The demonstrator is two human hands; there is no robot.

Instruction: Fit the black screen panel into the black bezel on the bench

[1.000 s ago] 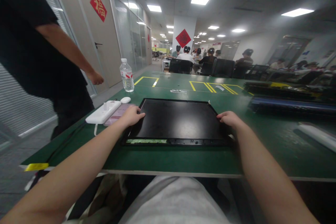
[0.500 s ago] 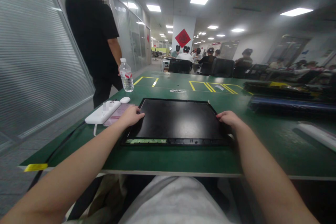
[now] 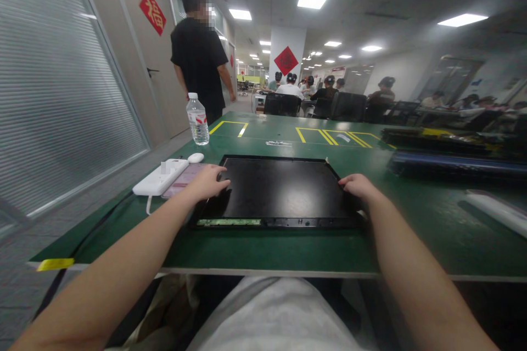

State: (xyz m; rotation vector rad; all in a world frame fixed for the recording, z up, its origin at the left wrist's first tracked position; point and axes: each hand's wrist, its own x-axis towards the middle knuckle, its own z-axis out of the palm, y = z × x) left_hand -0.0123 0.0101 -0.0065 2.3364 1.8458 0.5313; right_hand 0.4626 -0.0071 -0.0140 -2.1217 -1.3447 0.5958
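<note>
A black flat display panel (image 3: 280,186) lies on the green table, with a strip of green circuit board (image 3: 229,222) exposed along its near edge. My left hand (image 3: 208,181) is at the panel's left edge, its thumb and forefinger spread apart over the border. At the right edge my right hand (image 3: 359,184) pinches the frame between thumb and fingers; part of its grip is hidden beneath. Beside my left hand are a pinkish phone-like slab (image 3: 183,180), a white power bank with a cable (image 3: 160,177) and a small white rounded case (image 3: 196,158).
A water bottle (image 3: 198,119) stands at the left of the green table (image 3: 280,252). Dark panels (image 3: 448,164) are stacked at the right, near a long white object (image 3: 496,209). Yellow tape (image 3: 321,129) marks the far side. A person in black (image 3: 197,60) walks beyond the table.
My left thumb and forefinger have parted, and that hand has shifted slightly right over the panel's border. My right hand stays put. The person in black has walked farther away.
</note>
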